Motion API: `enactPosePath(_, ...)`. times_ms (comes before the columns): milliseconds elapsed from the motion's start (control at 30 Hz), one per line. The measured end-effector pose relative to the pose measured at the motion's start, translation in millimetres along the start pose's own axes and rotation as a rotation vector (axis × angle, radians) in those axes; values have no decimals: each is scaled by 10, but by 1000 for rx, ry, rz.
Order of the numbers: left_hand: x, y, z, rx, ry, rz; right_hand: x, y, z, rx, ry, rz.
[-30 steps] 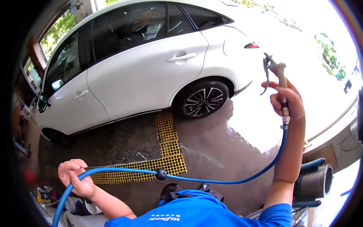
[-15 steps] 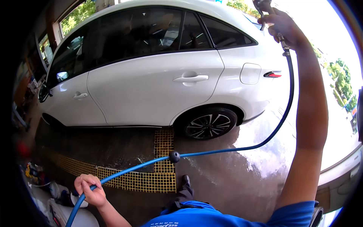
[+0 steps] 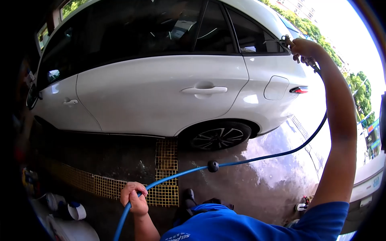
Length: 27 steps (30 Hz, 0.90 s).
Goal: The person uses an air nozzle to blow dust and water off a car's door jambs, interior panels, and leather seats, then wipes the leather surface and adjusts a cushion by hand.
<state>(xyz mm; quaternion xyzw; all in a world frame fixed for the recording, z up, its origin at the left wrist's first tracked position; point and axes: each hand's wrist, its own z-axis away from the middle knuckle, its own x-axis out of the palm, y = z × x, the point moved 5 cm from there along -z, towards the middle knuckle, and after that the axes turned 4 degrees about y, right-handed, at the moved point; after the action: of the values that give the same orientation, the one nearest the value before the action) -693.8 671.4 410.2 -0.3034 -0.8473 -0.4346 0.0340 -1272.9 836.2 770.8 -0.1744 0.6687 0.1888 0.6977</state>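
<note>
View, head camera: a white car (image 3: 132, 92) is seen side-on across the upper frame, with a blue hose (image 3: 241, 162) strung between two hands in front of it.
Right hand (image 3: 307, 49): raised on an outstretched arm beside the car's rear corner; curled around the gun, presumably because the upper bodywork is reached more easily from that height.
Gun (image 3: 286, 40): partly covered by fingers; a thin part is pointed toward the rear side window (image 3: 257, 34). Whether the lever is pressed, or the glass touched, cannot be told.
Left hand (image 3: 134, 197): held low before the body, closed around the hose; the line is apparently carried there so that slack is managed and rubbing against the paint avoided.
Hose: fixed at the gun's end, hung in a loose curve past the rear wheel (image 3: 221, 138), then passed through the left fist and out of the lower edge.
Black ball (image 3: 213, 166): threaded on the hose between the hands, nearer the left; possibly fitted as a stop.
Yellow grating (image 3: 166, 160): set into the dark, wet-looking floor (image 3: 225, 184), probably for drainage.
Containers (image 3: 76, 211): grouped at lower left, apart from the car; contents not discernible.
</note>
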Motion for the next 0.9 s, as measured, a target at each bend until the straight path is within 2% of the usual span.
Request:
enactPosePath(67,-69,-32,2,1,23,-52,121,290,-203,83,-1,19)
enactPosePath(133,-191,-48,-8,-41,99,-51,280,15,194,-94,-133,-373)
enactPosePath(200,-311,-112,-52,-51,114,-75,483,-178,196,-197,-140,-382)
enactPosePath(333,-346,-98,-135,-50,167,-100,511,-378,77,-336,50,-652)
enactPosePath(400,-289,-84,-142,-79,209,-133,655,-534,-30,-417,-120,-398)
enactPosePath(467,-270,-75,-101,-96,265,-115,606,-650,-74,-425,-53,-503)
enactPosePath(567,-64,-40,56,-169,381,-30,585,-900,-352,-601,37,-535)
enactPosePath(600,-7,-49,106,-177,383,-27,646,-1110,-236,-580,-71,-401)
enactPosePath(667,142,54,211,-135,295,-93,700,-1403,-298,-701,1,-464)
enactPosePath(767,235,55,420,-203,354,-84,766,-1915,-548,-733,84,-606)
enactPosePath(800,254,68,454,-240,370,-89,812,-2110,-463,-790,-22,-487)
enactPosePath(900,154,82,629,-252,403,-147,905,-2718,-493,-900,20,-514)
